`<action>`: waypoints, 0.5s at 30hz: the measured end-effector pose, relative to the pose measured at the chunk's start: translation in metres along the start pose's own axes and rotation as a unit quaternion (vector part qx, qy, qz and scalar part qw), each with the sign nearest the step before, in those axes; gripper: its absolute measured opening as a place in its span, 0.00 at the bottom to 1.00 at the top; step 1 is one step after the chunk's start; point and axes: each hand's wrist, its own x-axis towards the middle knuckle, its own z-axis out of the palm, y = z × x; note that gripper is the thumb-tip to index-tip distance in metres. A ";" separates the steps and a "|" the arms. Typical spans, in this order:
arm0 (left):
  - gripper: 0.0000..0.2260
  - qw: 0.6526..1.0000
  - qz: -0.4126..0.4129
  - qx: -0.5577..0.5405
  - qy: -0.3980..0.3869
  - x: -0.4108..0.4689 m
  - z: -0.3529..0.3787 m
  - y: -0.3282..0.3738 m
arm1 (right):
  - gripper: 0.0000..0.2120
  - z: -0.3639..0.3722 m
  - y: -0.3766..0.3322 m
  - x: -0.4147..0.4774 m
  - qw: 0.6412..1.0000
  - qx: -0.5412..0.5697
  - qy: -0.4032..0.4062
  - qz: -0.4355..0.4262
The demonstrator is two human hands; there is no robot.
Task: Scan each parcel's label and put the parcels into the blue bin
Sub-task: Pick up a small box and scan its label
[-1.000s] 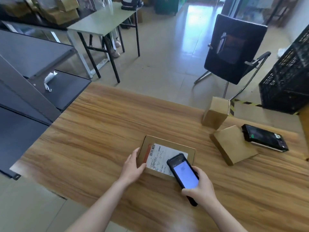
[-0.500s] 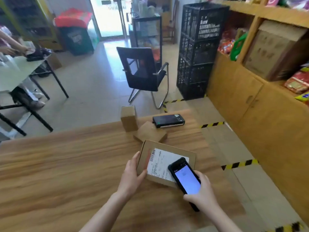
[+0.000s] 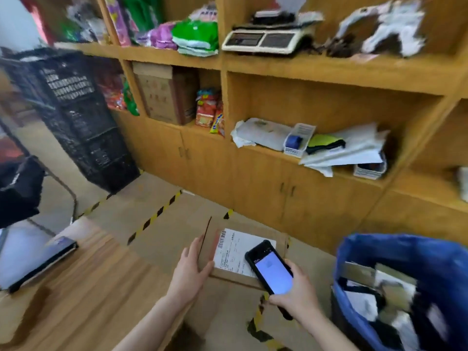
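Now my left hand (image 3: 188, 272) pinches the flat brown cardboard parcel (image 3: 253, 228); my right hand (image 3: 297, 297) grips a black handheld scanner (image 3: 271, 271) over its white label (image 3: 231, 252).

The person has swung round to the right, so the wooden surface (image 3: 88, 287) now lies off at 9 o'clock. The flat brown cardboard parcel (image 3: 235, 249) had been lying on that surface. Now it is off it, carried in the air above the floor, past the surface's edge. The left hand (image 3: 188, 269) only rested at the parcel's left edge before; now its fingers bear it up. The right hand (image 3: 296, 295) and its black smartphone (image 3: 272, 271) have travelled along with the parcel. The blue bin (image 3: 405, 252) has come in at 4 o'clock, near the parcel. The two small cardboard boxes have gone from sight.
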 end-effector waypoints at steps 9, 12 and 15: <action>0.33 0.951 0.194 0.044 -0.238 0.046 0.162 0.168 | 0.37 -0.127 0.123 -0.059 0.967 0.072 0.185 0.160; 0.33 0.917 0.234 0.056 -0.319 0.043 0.215 0.209 | 0.29 -0.153 0.158 -0.078 0.947 0.113 0.219 0.208; 0.33 0.884 0.264 0.055 -0.383 0.042 0.263 0.237 | 0.20 -0.168 0.192 -0.085 0.927 0.138 0.257 0.237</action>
